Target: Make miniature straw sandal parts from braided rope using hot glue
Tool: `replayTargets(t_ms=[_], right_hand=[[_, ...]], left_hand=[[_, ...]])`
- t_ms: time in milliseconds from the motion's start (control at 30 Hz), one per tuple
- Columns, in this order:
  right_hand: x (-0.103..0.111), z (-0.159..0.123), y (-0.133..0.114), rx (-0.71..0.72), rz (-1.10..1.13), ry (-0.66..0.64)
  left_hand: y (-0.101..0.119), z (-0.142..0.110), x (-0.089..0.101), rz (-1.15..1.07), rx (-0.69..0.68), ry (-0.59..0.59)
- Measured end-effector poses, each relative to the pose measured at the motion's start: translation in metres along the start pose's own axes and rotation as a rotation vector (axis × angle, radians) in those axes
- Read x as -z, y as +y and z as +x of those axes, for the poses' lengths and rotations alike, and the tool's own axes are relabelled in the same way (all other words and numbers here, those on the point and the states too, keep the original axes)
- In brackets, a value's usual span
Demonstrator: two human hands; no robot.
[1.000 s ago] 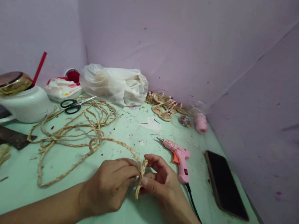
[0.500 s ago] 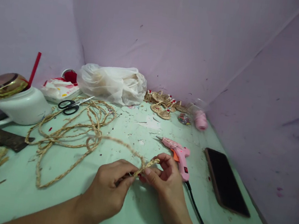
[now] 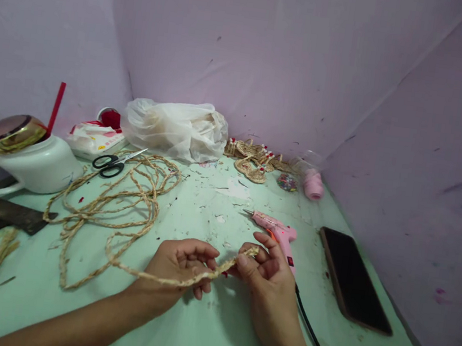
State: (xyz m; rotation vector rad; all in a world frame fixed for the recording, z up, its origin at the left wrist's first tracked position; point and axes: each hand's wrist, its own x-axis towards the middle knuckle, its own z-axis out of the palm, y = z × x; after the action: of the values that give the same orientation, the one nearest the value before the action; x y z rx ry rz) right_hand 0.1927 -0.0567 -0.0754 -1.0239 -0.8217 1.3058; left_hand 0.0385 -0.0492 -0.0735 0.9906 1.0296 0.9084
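A braided straw rope runs from a loose tangle on the left, across my left hand, to my right hand. My right thumb and fingers pinch it close to its end, which pokes out above the thumb. The left hand's fingers curl loosely around the rope, with the thumb against it. A tiny red bit shows under the rope between the hands; its kind I cannot make out. Just beyond the right hand lies a pink glue gun, partly covered by the fingers, its black cord trailing toward me.
Scissors rest by the rope tangle. At left are a white mug and a hammer-like tool. A plastic bag, woven straw pieces and a pink thread spool stand along the back; a phone lies right.
The rope end has swung from upright to slanting right between the hands. The long strand now drapes over the left hand toward me, and the left fingers have loosened from a tight pinch.
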Motion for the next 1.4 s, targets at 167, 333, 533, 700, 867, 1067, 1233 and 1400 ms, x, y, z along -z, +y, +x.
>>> replayTargets(t_ms=[167,333,533,700,867,1067,1233,1400], right_hand=[[-0.004,-0.001,-0.003,-0.002,0.001,0.046],[-0.007,-0.004,-0.007,0.013,-0.024,0.055],[-0.007,-0.008,-0.007,0.059,-0.077,0.005],[-0.011,-0.008,-0.011,0.019,-0.057,0.012],[-0.012,-0.008,-0.01,0.017,-0.035,0.008],[-0.021,-0.015,-0.008,-0.031,-0.057,0.011],[-0.014,-0.007,-0.006,-0.082,-0.033,0.056],[-0.002,0.006,0.0,-0.131,-0.013,0.077]], left_hand=[[0.001,0.003,0.001,-0.05,0.041,-0.006],[0.003,-0.002,0.001,0.012,0.043,-0.007],[0.003,-0.003,0.001,0.033,0.049,-0.041],[0.002,-0.004,0.002,0.039,0.041,-0.079],[0.003,-0.005,0.003,0.077,0.04,-0.104],[0.004,-0.006,-0.002,0.059,0.05,-0.08],[0.001,-0.001,-0.002,-0.002,0.072,0.018],[0.007,-0.002,0.005,-0.006,0.014,0.093]])
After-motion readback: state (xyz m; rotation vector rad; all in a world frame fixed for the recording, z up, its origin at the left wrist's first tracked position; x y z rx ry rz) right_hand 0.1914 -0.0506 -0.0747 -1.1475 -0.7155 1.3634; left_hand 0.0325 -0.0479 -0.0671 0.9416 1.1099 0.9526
